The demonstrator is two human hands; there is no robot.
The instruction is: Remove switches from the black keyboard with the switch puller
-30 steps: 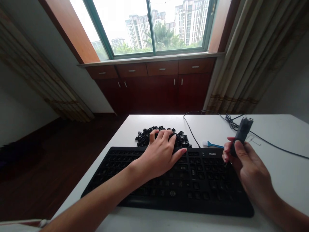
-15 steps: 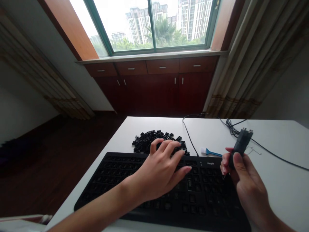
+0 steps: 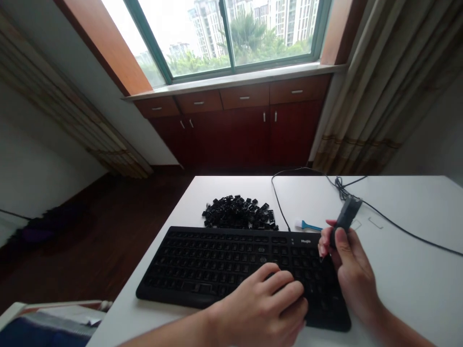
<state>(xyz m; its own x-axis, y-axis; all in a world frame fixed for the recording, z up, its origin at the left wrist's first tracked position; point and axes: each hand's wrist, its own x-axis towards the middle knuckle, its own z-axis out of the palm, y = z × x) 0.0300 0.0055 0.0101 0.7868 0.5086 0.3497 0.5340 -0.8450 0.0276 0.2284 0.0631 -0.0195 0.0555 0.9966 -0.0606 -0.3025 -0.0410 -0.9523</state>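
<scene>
A black keyboard (image 3: 217,262) with its keycaps off lies on the white table. Behind it is a heap of loose black keycaps (image 3: 237,212). My left hand (image 3: 271,301) is over the keyboard's lower right part, fingers curled together; whatever they may hold is hidden. My right hand (image 3: 347,255) grips a dark puller tool (image 3: 349,212) upright, above the keyboard's right end. A blue brush (image 3: 309,226) with white bristles lies behind the keyboard, left of my right hand.
A thin black cable (image 3: 405,229) runs across the table's right side, bundled near the back edge. Bent wire pieces (image 3: 375,223) lie right of the tool. A chair with cloth (image 3: 54,323) stands at the lower left. Cabinets (image 3: 231,135) line the window wall.
My left hand has moved from beside the keycap heap down to the keyboard's lower right, its fingers now curled. The view has shifted; my right hand still holds the tool.
</scene>
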